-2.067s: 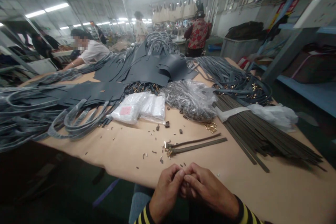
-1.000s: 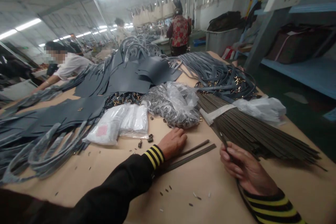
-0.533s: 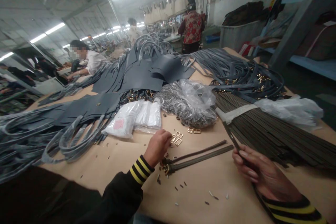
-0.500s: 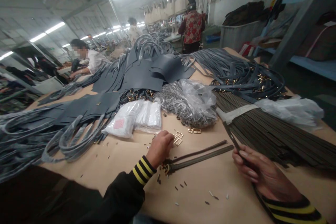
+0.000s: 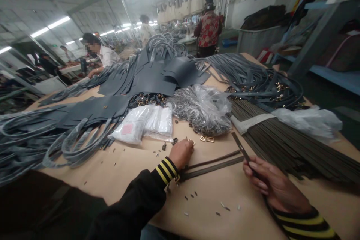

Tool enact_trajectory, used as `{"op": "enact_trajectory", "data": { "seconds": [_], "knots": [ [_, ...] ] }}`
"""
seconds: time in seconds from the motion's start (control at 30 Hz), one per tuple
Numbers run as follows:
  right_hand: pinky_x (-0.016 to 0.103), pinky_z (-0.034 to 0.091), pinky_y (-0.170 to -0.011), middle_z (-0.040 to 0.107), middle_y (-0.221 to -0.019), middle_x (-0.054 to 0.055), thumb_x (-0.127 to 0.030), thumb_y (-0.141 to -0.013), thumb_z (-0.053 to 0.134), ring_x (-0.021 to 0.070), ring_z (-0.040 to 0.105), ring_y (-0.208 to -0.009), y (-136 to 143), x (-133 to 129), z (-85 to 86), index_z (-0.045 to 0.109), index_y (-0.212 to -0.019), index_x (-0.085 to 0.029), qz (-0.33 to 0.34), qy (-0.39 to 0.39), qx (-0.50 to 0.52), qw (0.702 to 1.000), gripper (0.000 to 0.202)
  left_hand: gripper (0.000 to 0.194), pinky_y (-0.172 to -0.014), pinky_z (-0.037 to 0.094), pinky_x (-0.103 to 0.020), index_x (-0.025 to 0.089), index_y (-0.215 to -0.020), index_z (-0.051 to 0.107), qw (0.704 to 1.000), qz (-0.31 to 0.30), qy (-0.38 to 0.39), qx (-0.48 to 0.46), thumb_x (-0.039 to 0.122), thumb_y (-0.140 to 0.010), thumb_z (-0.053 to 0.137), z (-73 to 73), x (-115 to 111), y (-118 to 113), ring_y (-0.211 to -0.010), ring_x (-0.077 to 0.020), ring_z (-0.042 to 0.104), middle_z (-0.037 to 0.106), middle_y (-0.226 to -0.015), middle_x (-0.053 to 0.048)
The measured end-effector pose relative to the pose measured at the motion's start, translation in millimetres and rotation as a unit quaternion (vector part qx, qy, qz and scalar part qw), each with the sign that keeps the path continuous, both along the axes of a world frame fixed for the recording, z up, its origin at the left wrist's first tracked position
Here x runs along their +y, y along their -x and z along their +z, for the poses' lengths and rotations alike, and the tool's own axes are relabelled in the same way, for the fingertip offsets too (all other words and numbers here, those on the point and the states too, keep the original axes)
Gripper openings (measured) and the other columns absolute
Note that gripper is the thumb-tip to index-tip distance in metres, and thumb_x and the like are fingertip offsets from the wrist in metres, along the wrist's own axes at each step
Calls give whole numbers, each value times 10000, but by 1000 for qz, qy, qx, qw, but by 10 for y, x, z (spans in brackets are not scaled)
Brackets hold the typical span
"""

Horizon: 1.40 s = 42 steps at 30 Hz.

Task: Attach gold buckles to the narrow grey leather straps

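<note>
My left hand (image 5: 182, 153) is closed over the gold buckles on the brown table, its fingertips hiding most of them; what it grips is hard to make out. Two more gold buckles (image 5: 207, 139) lie beyond it, to the right. Between my hands, dark straps (image 5: 215, 167) lie flat, their left ends partly behind my left wrist. My right hand (image 5: 271, 182) pinches a dark strap (image 5: 240, 145), whose end points up and away to the left. Small dark and pale pieces (image 5: 192, 195) are scattered on the near tabletop.
Clear bag of dark hardware (image 5: 201, 110), white packets (image 5: 157, 122) and a taped bundle of strips (image 5: 292, 142) lie beyond my hands. Grey-blue panels (image 5: 153, 77) and handles (image 5: 75, 144) cover the left and back. Several people are in the background, one in a red floral vest (image 5: 208, 32).
My left hand has moved slightly right over the buckles, covering more of them. Small dark fittings behind it now show. My right hand and its strap have shifted slightly left in view.
</note>
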State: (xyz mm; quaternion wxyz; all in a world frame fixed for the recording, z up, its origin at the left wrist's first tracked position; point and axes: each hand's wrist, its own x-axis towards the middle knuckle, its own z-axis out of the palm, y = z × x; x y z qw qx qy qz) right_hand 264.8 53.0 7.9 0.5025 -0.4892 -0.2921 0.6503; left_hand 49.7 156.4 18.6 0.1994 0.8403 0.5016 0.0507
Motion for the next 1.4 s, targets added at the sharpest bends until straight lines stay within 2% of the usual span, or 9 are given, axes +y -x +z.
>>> {"op": "enact_trajectory", "data": {
  "seconds": [0.1, 0.17, 0.27, 0.33, 0.57, 0.7, 0.97, 1.1, 1.4],
  "knots": [
    [151, 116, -315, 407, -543, -77, -429, -668, 563, 19, 196, -334, 91, -20, 61, 479, -746, -185, 100, -2, -84, 991, 270, 85, -646, 424, -272, 159, -695, 494, 998, -6, 32, -54, 163, -744, 425, 203, -174, -23, -693, -156, 535, 569, -714, -47],
    [171, 226, -356, 411, -548, -68, -413, -722, 515, 50, 292, -386, 209, -49, 140, 489, -779, -174, 172, -44, -167, 970, 248, 109, -541, 430, -229, 167, -714, 465, 987, -6, 110, -114, 212, -775, 387, 335, -374, -42, -556, -113, 520, 556, -619, -9],
    [221, 353, -524, 460, -621, -31, -366, -756, 489, 108, 429, -565, 429, -112, 251, 491, -730, -164, 212, -126, -269, 931, 204, 130, -450, 413, -206, 163, -689, 424, 878, 29, 375, -296, 262, -769, 394, 413, -712, -53, -433, -87, 487, 498, -492, 29],
    [235, 359, -549, 465, -615, -24, -369, -757, 482, 125, 443, -593, 555, -167, 268, 467, -664, -166, 218, -136, -298, 919, 224, 186, -432, 397, -187, 156, -649, 425, 816, 47, 450, -360, 313, -745, 448, 364, -913, -33, -401, -73, 473, 472, -449, 42],
    [224, 345, -493, 463, -550, -29, -436, -783, 426, 108, 432, -516, 728, -478, 34, 463, -633, -151, 313, -84, -211, 922, 324, 356, -438, 388, -168, 106, -637, 538, 747, 86, 508, -421, 461, -650, 565, 39, -1369, 158, -414, -54, 480, 521, -496, 14],
    [240, 361, -541, 473, -588, -24, -378, -752, 486, 133, 457, -588, 816, -635, -22, 471, -635, -158, 273, -78, -308, 908, 249, 345, -495, 412, -181, 98, -642, 538, 712, 145, 521, -448, 436, -628, 604, -96, -1534, 235, -475, -83, 549, 562, -516, -8],
    [283, 408, -614, 535, -644, 8, -383, -741, 433, 177, 514, -656, 932, -742, 0, 485, -677, -164, 221, -63, -349, 909, 234, 221, -595, 420, -205, 133, -764, 508, 578, 307, 498, -569, 319, -674, 586, -136, -1739, 250, -658, -111, 592, 618, -776, -53],
    [278, 419, -670, 577, -694, 19, -329, -729, 470, 188, 538, -718, 1012, -766, 8, 514, -704, -164, 245, -77, -291, 922, 172, 191, -629, 404, -212, 122, -727, 516, 566, 298, 446, -626, 306, -697, 559, -100, -1813, 202, -637, -99, 557, 570, -699, -24],
    [258, 399, -579, 506, -583, -4, -339, -729, 456, 157, 494, -596, 1098, -772, -43, 480, -630, -161, 238, -77, -270, 930, 204, 257, -599, 383, -221, 123, -748, 531, 597, 282, 384, -645, 378, -724, 521, -189, -1899, 137, -623, -109, 495, 527, -677, -22]
  ]
}}
